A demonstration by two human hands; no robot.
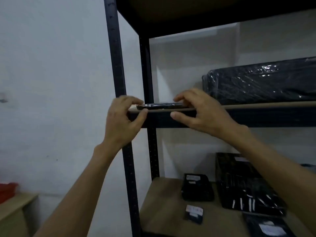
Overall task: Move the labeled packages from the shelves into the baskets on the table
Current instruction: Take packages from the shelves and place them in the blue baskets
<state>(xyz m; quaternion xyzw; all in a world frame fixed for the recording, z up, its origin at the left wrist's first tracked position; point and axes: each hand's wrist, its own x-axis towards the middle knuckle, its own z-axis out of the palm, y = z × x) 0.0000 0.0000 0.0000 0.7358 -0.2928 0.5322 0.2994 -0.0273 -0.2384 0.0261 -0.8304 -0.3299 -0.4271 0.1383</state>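
Both hands are clamped on a flat black package (160, 105) lying at the front left corner of the middle shelf (256, 105). The left hand (119, 122) pinches its left end, fingers above and thumb below. The right hand (201, 113) curls its fingers over the right end, while its thumb is spread lower, in front of the shelf's beam. A bulky wrapped package (265, 81) sits further right on the same shelf. On the lower shelf (162, 202) lie a labeled box (196, 187), a small packet (194, 213) and a large parcel (246, 185). At far left, a red basket (7, 189) stands on the worktop (15, 204).
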